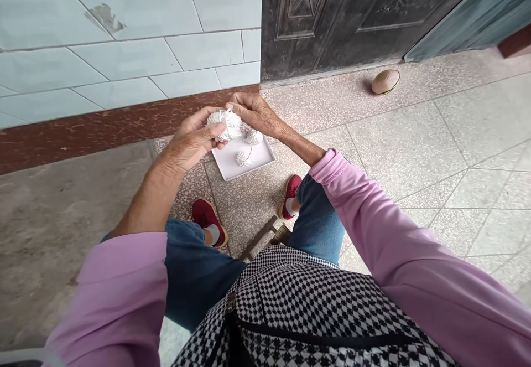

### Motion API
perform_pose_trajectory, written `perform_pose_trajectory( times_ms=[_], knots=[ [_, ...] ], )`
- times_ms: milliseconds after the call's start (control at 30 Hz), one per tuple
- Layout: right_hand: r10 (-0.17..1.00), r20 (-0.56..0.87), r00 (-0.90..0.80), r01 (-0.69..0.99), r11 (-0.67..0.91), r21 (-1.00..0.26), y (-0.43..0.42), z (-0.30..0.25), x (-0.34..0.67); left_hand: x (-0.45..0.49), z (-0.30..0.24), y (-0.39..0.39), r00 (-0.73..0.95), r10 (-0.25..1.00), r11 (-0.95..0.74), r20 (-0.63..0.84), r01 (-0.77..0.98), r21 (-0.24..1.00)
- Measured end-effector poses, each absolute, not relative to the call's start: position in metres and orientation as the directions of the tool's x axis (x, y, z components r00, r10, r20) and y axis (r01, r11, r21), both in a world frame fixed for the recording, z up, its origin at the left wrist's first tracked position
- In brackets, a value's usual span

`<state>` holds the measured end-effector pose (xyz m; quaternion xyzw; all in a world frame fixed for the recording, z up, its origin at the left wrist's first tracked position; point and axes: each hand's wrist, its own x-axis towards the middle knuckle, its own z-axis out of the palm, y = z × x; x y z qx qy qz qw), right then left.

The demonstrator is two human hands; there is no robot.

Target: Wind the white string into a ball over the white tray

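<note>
My left hand (191, 141) is closed around a white ball of wound thread (224, 124), thumb pressed on its side. My right hand (254, 111) pinches the same ball from the top right, fingers curled together. Both hands hover above a white square tray (226, 169) on the floor. Two smaller white thread bundles lie on the tray, one (244, 158) near its middle and one (254, 137) by its far edge, partly under my right hand.
I sit on a low stool (265, 238), knees apart, red shoes (208, 220) on the terrazzo floor. A tiled wall stands to the left, a dark metal door (348, 18) ahead. A small oval ball (385, 81) lies by the door sill.
</note>
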<state>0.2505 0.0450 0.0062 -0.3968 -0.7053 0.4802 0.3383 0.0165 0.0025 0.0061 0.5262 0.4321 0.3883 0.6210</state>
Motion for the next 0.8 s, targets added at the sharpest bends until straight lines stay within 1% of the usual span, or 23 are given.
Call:
perform_pose_trajectory(
  times_ms=[133,267,367,467,533,600,667,700,733,800],
  knots=[
    [0.892,0.118,-0.436,0.208,0.228,-0.951,0.046,0.001,0.245,0.017,0.002,0.005,0.249,0.959,0.161,-0.133,-0.095,0.982],
    [0.912,0.074,-0.404,0.243,0.184,-0.952,0.045,0.001,0.239,0.021,0.002,0.004,0.210,0.964,0.203,-0.162,-0.191,0.960],
    [0.924,0.061,-0.377,0.273,0.174,-0.946,0.041,0.002,0.235,0.022,0.000,0.006,0.159,0.980,0.150,-0.121,-0.187,0.971],
    [0.930,0.051,-0.364,0.344,0.185,-0.920,0.038,0.003,0.232,0.020,-0.004,0.011,0.098,0.990,0.116,-0.102,-0.149,0.982],
    [0.924,0.034,-0.381,0.393,0.195,-0.899,0.036,0.004,0.232,0.015,-0.008,0.014,0.085,0.991,0.117,-0.107,-0.122,0.986],
    [0.905,0.032,-0.424,0.406,0.222,-0.887,0.034,0.005,0.232,0.011,-0.011,0.016,0.082,0.991,0.112,-0.103,-0.125,0.986],
    [0.885,0.049,-0.464,0.372,0.244,-0.896,0.030,0.006,0.230,0.008,-0.012,0.017,0.074,0.992,0.116,-0.103,-0.194,0.974],
    [0.882,0.049,-0.468,0.337,0.229,-0.913,0.029,0.005,0.228,0.007,-0.012,0.018,0.067,0.992,0.119,-0.106,-0.251,0.961],
    [0.889,0.032,-0.457,0.293,0.184,-0.938,0.028,0.003,0.225,0.007,-0.011,0.018,0.057,0.992,0.121,-0.108,-0.320,0.940],
    [0.905,-0.048,-0.423,0.170,0.027,-0.985,0.027,-0.001,0.218,0.009,-0.007,0.018,0.025,0.994,0.109,-0.110,-0.474,0.874]
  ],
)
